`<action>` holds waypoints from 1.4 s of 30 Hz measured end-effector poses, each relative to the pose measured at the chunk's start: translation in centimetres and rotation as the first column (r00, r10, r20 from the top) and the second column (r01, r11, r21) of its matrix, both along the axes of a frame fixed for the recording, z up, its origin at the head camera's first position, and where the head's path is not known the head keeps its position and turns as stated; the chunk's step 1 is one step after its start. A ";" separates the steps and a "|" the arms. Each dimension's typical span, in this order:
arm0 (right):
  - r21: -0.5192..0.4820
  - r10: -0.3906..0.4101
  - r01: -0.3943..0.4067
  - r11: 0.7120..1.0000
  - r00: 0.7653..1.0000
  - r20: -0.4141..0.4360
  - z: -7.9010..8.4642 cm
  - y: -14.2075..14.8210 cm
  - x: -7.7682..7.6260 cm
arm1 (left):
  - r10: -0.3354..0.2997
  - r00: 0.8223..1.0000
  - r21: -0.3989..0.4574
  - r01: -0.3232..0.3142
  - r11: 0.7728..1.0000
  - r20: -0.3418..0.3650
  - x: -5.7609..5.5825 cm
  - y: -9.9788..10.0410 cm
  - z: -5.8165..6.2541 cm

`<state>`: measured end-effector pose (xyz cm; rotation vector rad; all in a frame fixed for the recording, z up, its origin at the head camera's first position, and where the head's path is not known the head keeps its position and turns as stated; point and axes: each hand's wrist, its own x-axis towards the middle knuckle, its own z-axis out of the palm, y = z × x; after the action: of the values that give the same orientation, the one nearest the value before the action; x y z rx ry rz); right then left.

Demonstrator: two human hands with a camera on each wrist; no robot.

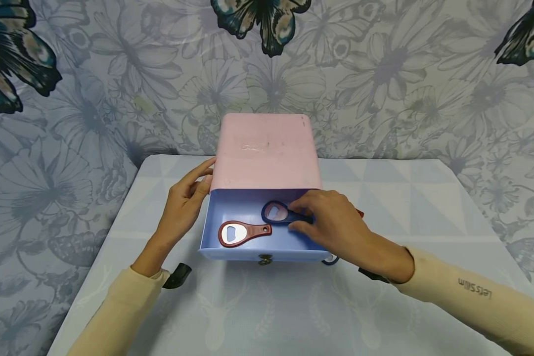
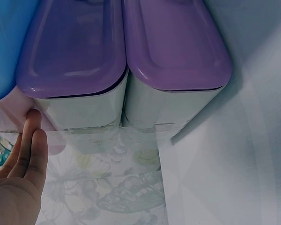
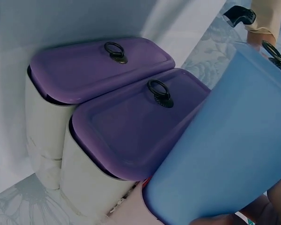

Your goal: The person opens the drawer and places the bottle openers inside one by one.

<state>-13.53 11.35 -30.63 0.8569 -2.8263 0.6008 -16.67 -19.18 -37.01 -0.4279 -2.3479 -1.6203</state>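
A drawer unit with a pink top (image 1: 267, 148) stands on the table, its blue drawer (image 1: 236, 202) pulled out. My left hand (image 1: 182, 202) rests on the unit's left side, fingers nearly straight; in the left wrist view its fingers (image 2: 36, 150) touch the pink side. Over the drawer's right part, my right hand (image 1: 338, 222) pinches the handle of a dark blue bottle opener (image 1: 276, 212). A reddish-brown bottle opener (image 1: 244, 234) lies in the drawer, left of that hand. In the right wrist view, the right hand (image 3: 267, 206) is mostly cut off below the blue drawer.
Below the blue drawer are two shut purple drawers (image 3: 103, 70) with ring pulls. A blue-rimmed piece (image 1: 331, 259) shows at the drawer's right front corner, and a small red tip (image 1: 360, 213) behind the right hand; both are mostly hidden. A patterned cloth wall stands behind the table (image 1: 405, 198).
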 end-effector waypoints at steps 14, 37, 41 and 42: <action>-0.236 0.090 -0.090 0.968 0.996 -0.008 0.9 1.6 1.1 | -0.005 1.000 0.004 0.005 1.000 0.008 0.2 0.1 0.0; -0.546 0.428 -0.401 0.735 0.900 -0.085 -0.4 0.6 8.8 | 0.005 1.000 -0.005 -0.005 1.000 0.013 0.1 0.1 0.1; -0.567 0.435 -0.366 0.738 0.900 -0.014 -2.0 0.2 9.2 | 0.007 1.000 -0.011 -0.007 1.000 0.011 0.1 0.1 0.0; -0.570 0.437 -0.361 0.738 0.900 -0.004 -2.4 0.1 9.3 | 0.007 1.000 -0.011 -0.007 1.000 0.011 0.1 0.1 0.0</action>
<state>-4.26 11.48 -33.03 1.3281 -2.3171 1.5019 -16.60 -19.05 -36.99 -0.4139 -2.3646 -1.6113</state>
